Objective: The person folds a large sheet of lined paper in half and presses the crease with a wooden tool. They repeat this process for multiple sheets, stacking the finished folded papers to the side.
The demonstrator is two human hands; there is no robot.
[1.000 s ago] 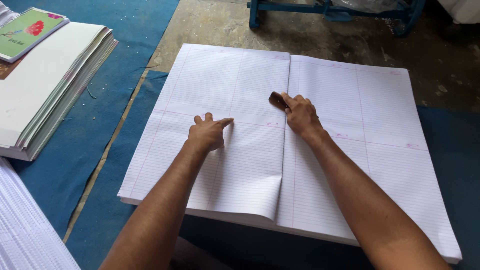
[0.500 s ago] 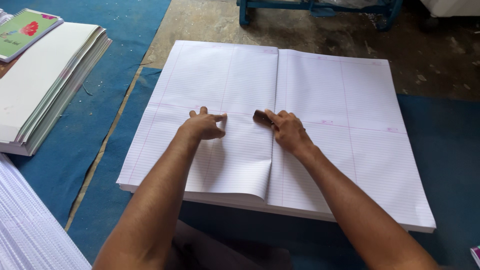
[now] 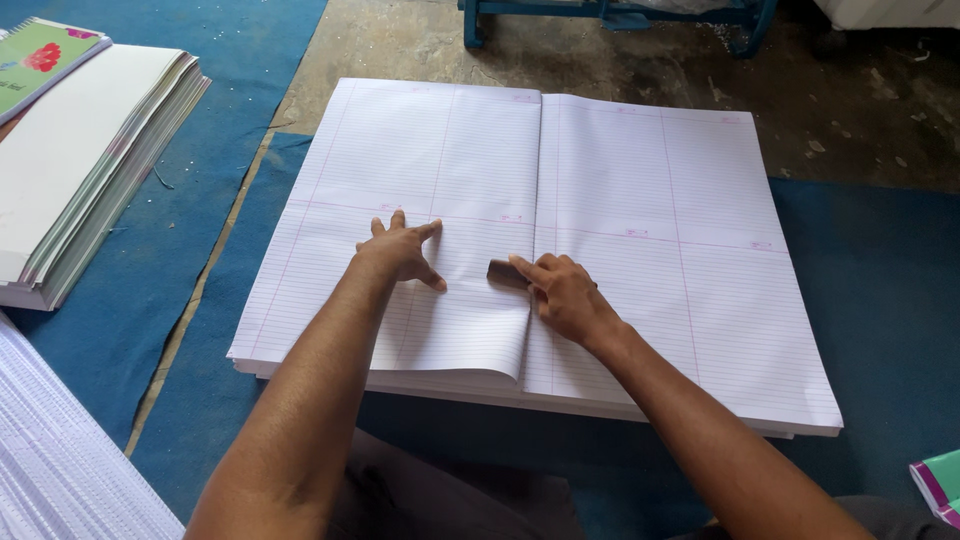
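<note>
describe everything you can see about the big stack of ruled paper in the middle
The stack of ruled paper is a thick pile of large white sheets with fine lines and pink margins. It lies flat on a blue mat. The top sheet is folded along the centre, its near edge bulging up. The left hand presses it flat; the right hand holds a small dark block against the fold.

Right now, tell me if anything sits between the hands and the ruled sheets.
Nothing visible does. The left hand lies flat on the folded top sheet. The right hand presses a small dark block onto the sheet beside the fold; only that block lies under its fingertips.
</note>
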